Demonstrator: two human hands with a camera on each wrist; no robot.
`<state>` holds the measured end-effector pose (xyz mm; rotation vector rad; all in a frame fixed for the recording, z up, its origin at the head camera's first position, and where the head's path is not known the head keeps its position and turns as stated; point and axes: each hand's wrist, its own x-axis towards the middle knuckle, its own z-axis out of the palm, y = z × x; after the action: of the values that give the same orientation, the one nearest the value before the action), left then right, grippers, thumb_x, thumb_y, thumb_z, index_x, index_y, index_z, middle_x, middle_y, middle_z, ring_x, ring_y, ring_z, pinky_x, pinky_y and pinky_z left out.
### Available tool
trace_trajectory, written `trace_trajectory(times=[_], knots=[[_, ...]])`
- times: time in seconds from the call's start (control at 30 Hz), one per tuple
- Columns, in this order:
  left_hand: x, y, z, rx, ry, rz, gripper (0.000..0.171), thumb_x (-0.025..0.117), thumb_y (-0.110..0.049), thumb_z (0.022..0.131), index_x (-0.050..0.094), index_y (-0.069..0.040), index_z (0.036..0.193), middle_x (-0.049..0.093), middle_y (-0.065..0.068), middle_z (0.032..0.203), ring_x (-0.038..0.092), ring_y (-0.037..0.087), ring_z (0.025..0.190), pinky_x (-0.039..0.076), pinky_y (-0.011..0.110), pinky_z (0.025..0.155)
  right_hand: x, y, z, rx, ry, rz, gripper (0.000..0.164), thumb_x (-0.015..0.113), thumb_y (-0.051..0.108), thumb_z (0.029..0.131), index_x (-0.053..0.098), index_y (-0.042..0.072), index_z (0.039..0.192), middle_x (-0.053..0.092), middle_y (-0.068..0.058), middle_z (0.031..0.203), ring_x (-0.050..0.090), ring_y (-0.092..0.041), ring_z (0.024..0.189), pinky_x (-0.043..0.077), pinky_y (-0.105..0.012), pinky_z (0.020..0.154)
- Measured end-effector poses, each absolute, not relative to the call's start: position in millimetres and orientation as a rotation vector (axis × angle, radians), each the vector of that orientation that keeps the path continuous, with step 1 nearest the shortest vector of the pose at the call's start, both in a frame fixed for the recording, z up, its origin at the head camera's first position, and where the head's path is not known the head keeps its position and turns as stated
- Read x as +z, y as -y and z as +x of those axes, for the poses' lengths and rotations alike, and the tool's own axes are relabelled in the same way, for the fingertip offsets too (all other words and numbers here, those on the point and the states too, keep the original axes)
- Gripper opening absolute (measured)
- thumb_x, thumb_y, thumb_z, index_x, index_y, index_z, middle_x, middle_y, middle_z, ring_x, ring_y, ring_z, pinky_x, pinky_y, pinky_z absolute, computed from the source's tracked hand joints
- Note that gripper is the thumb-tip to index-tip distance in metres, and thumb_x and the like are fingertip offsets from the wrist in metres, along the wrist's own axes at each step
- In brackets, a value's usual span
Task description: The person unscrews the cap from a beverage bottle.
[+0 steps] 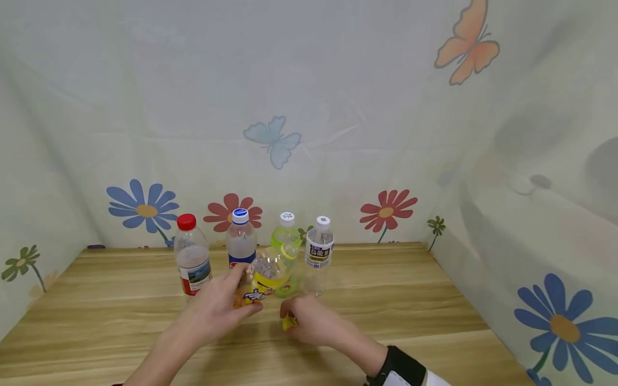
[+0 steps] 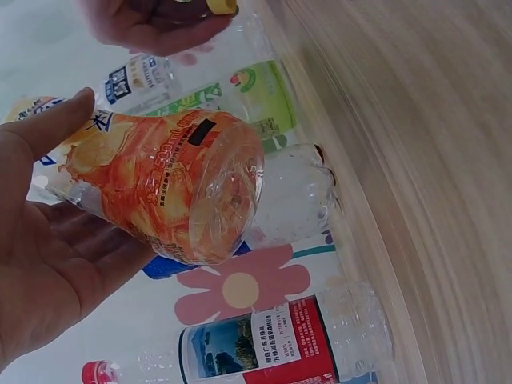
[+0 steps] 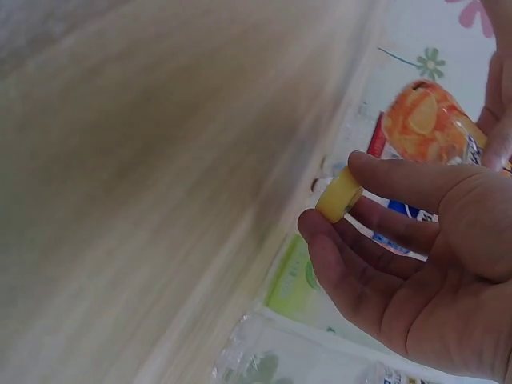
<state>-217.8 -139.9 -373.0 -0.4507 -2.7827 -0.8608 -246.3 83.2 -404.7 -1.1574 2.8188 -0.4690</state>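
My left hand (image 1: 217, 300) grips a clear plastic drink bottle (image 2: 160, 180) with an orange fruit label. It is held off the table and tilted, its base toward me and its neck pointing away to the right in the head view. A yellow ring shows at that neck, with no cap visible on it. Just right of the bottle, my right hand (image 1: 316, 321) pinches a small yellow bottle cap (image 3: 339, 194) between thumb and fingertips. Cap and bottle are apart. The right wrist view shows the cap's side clearly, low over the wooden table (image 1: 386, 311).
Behind my hands several bottles stand upright: a red-capped one (image 1: 193, 257), a blue-labelled one (image 1: 241, 238), a green-labelled one (image 1: 285, 234) and a white-capped one with a dark label (image 1: 319, 252). A flower-and-butterfly cloth (image 1: 338, 134) encloses the table's back and sides.
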Motion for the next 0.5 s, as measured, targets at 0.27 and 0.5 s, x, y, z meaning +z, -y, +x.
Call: trace_trajectory(times=[0.27, 0.5], knots=[[-374.0, 140.6, -217.8, -0.855, 2.787, -0.474, 0.071, 0.086, -0.036, 0.075, 0.048, -0.019, 0.132, 0.063, -0.008, 0.11, 0.063, 0.007, 0.092, 0.053, 0.026, 0.08, -414.6, -74.6, -244.3, -0.326, -2.868, -1.203, 0.021, 0.081, 0.01, 0.072, 0.062, 0.016, 0.079, 0.052, 0.014, 0.069, 0.048, -0.002, 0.064, 0.039, -0.012, 0.059], [-373.5, 140.4, -218.6, -0.85, 2.792, -0.464, 0.072, 0.086, -0.036, 0.075, 0.047, -0.018, 0.133, 0.063, -0.007, 0.112, 0.064, 0.008, 0.093, 0.053, 0.028, 0.081, -414.6, -69.8, -244.0, -0.207, -2.896, -1.271, 0.023, 0.084, 0.014, 0.07, 0.062, 0.016, 0.077, 0.048, 0.016, 0.066, 0.047, -0.002, 0.062, 0.036, -0.011, 0.057]])
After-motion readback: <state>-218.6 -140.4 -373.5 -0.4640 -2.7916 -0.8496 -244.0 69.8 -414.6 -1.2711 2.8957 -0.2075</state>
